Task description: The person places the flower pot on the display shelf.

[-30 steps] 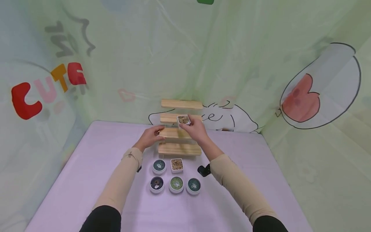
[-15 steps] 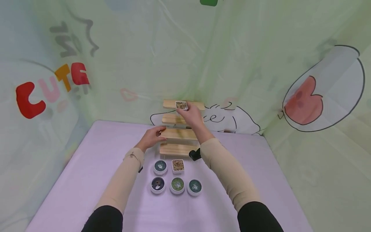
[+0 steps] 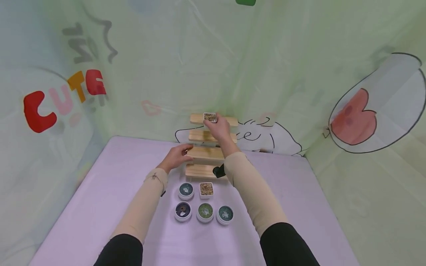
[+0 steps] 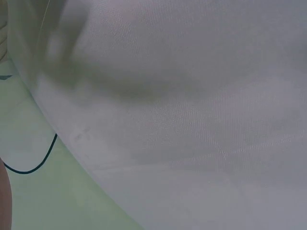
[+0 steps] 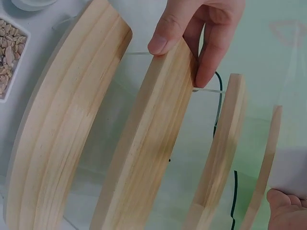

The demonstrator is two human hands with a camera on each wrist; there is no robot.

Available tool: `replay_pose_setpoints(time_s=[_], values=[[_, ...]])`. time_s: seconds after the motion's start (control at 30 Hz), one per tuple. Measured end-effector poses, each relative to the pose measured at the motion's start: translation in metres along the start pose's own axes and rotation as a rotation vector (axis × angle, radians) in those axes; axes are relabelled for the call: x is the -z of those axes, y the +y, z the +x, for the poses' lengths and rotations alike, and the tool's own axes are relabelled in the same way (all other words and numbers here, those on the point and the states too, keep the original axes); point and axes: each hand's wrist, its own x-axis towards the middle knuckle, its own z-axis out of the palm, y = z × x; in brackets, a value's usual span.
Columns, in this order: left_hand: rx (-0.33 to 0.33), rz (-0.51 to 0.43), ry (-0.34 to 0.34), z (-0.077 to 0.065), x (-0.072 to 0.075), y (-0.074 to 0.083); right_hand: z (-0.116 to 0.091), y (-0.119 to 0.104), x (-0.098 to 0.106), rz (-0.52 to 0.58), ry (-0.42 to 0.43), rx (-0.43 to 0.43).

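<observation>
As the left hand grips a tiered pale-wood stand, the right hand, fingers half-hidden, holds a square white gravel-filled pot beyond the left, higher than before.

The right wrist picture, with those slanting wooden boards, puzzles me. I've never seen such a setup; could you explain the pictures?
No machine here: this is a person working bare-handed. The head picture comes from a camera worn on the head, looking down. A camera on each wrist takes the others; the left one shows mostly pale cloth.

Those boards are shelves of a four-step wooden rack, standing on a lilac-covered table. The left hand grips the second shelf from the bottom. The right hand holds a small square tub of grainy bits at the top shelf. In front of the rack sit another square tub and four round white pots.
</observation>
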Motion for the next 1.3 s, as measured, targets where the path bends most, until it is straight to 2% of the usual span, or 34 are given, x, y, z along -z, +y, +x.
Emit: replay_pose_setpoints(time_s=[0.33, 0.53, 0.97, 1.1, 1.3], values=[[-0.002, 0.015, -0.013, 0.001, 0.001, 0.001, 0.014, -0.005, -0.005, -0.026, -0.04, -0.052], [0.008, 0.019, -0.016, 0.002, 0.002, 0.0, 0.021, -0.011, -0.009, -0.031, -0.059, -0.05], [0.025, 0.052, -0.012, 0.002, 0.0, 0.003, 0.028, -0.011, -0.018, -0.027, -0.023, -0.049], [0.033, 0.063, -0.016, 0.002, 0.0, 0.004, 0.026, -0.011, -0.019, -0.033, 0.011, -0.014], [0.006, 0.041, -0.009, 0.002, 0.002, 0.001, 0.015, -0.001, -0.018, -0.055, 0.037, 0.085]])
